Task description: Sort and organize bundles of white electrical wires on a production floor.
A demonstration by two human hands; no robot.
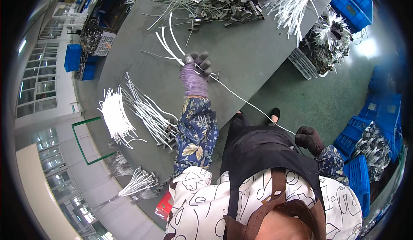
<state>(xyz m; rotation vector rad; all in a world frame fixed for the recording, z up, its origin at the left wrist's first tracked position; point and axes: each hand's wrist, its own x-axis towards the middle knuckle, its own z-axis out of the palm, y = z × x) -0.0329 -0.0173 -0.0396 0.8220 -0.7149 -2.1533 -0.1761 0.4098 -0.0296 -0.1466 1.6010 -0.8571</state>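
My left hand (198, 70), in a grey-purple glove, is closed around a few white sleeved wires (165, 44) over the grey table. Their free ends fan out past the fingers toward the far left. One long thin white wire (251, 106) runs from this hand across the table's edge to my right hand (309, 140). That hand, in a dark glove, is closed on the wire's end, low and to the right, near my apron. To the left of my left forearm lie a loose bundle of wires with metal ends (148, 111) and a dense white bundle (116, 117).
A heap of wires with metal pieces (232, 3) and a white wire bunch (297, 3) cover the table's far end. A filled white crate (303, 63) stands beyond its right edge. Blue crates (357, 171) stand on the right. More white wires (137, 184) lie at lower left.
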